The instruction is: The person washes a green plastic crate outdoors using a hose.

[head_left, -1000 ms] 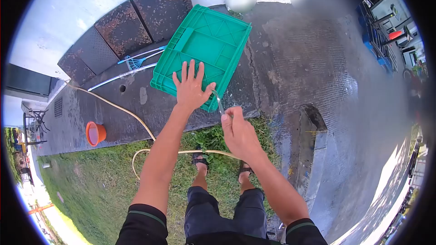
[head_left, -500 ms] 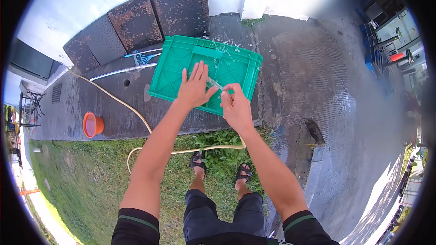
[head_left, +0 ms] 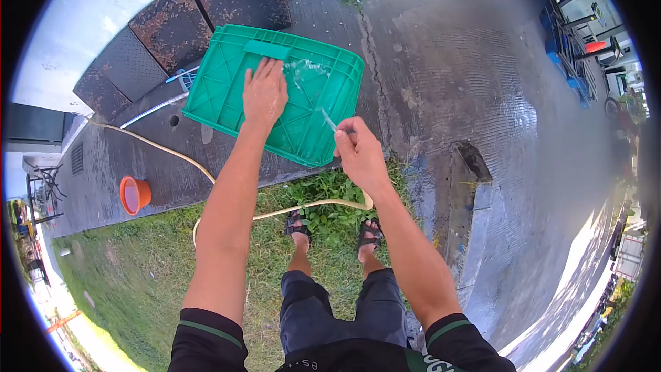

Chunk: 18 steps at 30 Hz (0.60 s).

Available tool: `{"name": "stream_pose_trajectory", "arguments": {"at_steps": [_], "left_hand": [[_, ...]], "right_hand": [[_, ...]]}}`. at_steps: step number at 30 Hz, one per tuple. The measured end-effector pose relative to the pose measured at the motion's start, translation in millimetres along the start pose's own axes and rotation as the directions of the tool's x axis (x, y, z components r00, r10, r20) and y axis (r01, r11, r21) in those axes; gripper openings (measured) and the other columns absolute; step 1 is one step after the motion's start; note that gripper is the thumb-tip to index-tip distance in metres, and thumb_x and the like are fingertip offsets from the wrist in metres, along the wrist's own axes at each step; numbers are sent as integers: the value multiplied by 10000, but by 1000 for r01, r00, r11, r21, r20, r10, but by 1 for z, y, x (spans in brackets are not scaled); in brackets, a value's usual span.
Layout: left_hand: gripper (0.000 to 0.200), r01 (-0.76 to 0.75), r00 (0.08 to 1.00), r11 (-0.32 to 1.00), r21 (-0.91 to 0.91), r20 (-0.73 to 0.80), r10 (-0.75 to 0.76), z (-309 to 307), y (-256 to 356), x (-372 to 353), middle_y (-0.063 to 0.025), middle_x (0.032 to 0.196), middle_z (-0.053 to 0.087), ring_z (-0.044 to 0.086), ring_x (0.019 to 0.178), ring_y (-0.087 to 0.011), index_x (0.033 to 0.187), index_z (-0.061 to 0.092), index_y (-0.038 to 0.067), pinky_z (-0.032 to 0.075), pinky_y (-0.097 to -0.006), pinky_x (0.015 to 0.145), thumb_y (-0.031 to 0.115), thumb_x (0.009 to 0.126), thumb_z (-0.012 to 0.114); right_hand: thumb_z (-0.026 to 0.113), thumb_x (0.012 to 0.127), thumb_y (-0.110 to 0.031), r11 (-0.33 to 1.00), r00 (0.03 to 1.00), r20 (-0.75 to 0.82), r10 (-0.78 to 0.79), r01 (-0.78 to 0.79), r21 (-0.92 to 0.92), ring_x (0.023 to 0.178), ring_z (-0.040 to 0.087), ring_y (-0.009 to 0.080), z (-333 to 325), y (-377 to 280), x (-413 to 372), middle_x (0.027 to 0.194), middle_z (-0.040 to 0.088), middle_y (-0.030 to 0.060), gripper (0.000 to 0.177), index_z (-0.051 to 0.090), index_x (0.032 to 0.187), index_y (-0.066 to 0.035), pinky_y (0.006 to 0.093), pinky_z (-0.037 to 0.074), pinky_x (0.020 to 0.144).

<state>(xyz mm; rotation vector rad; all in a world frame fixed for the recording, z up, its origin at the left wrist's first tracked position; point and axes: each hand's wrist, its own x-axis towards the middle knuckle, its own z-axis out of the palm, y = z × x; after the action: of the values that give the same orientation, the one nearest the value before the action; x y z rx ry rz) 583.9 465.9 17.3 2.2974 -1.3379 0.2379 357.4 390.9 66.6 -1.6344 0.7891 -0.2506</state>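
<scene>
A green plastic crate (head_left: 215,86) lies on the concrete with its ribbed face turned up to me. My left hand (head_left: 266,95) rests on that face near a raised rim, fingers stretched out and slightly apart. Off the crate's near right corner, my right hand (head_left: 360,153) is closed round the end of a pale yellow hose (head_left: 313,204); the end itself is mostly hidden by the fingers. Water (head_left: 326,119) jets from it over the crate and splashes on the right half.
An orange pot (head_left: 135,195) of liquid stands at the left. Dark rusty panels (head_left: 172,27) lean against the white wall. A pole (head_left: 153,110) and a blue rake head (head_left: 186,79) lie left of the crate. A broken hole (head_left: 472,160) opens in the concrete at right.
The crate sits farther left and higher in view. My left hand has slid up and left across it. My right hand has moved away from the left, and the water now hits the right part.
</scene>
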Motion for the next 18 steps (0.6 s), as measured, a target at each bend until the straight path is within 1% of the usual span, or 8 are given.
{"name": "stream_pose_trajectory", "arguments": {"at_steps": [2, 3, 5, 9, 11, 13, 15, 18], "left_hand": [[475, 375, 912, 886, 273, 63, -405, -13, 12, 10, -179, 1436, 375, 327, 1339, -385, 1318, 449, -1, 264, -581, 1062, 298, 949, 452], [475, 354, 918, 893, 279, 79, -389, -11, 26, 2, -179, 1436, 375, 327, 1339, -385, 1318, 449, -1, 264, -581, 1062, 298, 949, 452], [552, 27, 999, 988, 150, 38, -33, -7, 60, -35, -200, 1463, 324, 291, 1348, -423, 1363, 415, 23, 226, -618, 1059, 378, 944, 462], [569, -98, 971, 970, 221, 236, 44, 3, 98, -61, -215, 1484, 277, 259, 1367, -418, 1392, 394, 45, 174, -655, 1056, 390, 944, 456], [548, -70, 969, 978, 199, 248, 19, 10, 93, -46, -175, 1513, 249, 223, 1399, -369, 1442, 325, 77, 111, -624, 1087, 342, 974, 429], [504, -114, 961, 979, 167, 269, 66, 14, 76, -36, -157, 1498, 297, 249, 1396, -338, 1421, 363, 63, 127, -614, 1090, 318, 988, 409], [467, -198, 954, 980, -23, 227, 198, 14, 53, -25, -159, 1464, 359, 292, 1374, -350, 1378, 422, 42, 181, -617, 1076, 298, 988, 406], [464, -187, 953, 982, -19, 239, 186, 5, 29, 5, -156, 1436, 402, 312, 1360, -366, 1361, 443, 35, 219, -588, 1077, 303, 984, 427]], "right_hand": [[515, 946, -181, 1000, 995, 100, -23, 21, 21, 572, 552, 167, -8, 8, -11, 635, 576, 85, 174, 512, 1029, -28, 337, 432, 549], [514, 949, -188, 998, 978, 202, -53, 46, 38, 568, 551, 172, -12, 12, -16, 634, 576, 85, 177, 511, 1028, -29, 337, 432, 549], [514, 951, -196, 995, 998, 59, -34, 28, 97, 565, 556, 181, -16, 23, -21, 630, 571, 96, 182, 507, 1036, -35, 345, 427, 543], [512, 947, -166, 990, 997, 55, -45, 37, 138, 545, 557, 248, -26, 42, -32, 621, 558, 150, 158, 499, 1039, -39, 379, 407, 526], [511, 958, -175, 992, 990, 116, -75, 63, 110, 572, 492, 151, -29, 44, -39, 649, 545, 84, 164, 490, 1028, -28, 336, 395, 541], [515, 954, -167, 987, 998, -5, 56, -55, 154, 553, 482, 164, -40, 36, -41, 637, 541, 94, 159, 494, 1030, -28, 351, 385, 532], [523, 949, -168, 991, 999, -15, 33, -31, 132, 536, 489, 189, -44, 46, -43, 631, 546, 103, 163, 496, 1036, -32, 363, 385, 527], [529, 946, -181, 979, 995, 58, -78, 65, 192, 531, 498, 236, -40, 64, -53, 633, 551, 116, 170, 492, 1030, -38, 378, 385, 525]]}}
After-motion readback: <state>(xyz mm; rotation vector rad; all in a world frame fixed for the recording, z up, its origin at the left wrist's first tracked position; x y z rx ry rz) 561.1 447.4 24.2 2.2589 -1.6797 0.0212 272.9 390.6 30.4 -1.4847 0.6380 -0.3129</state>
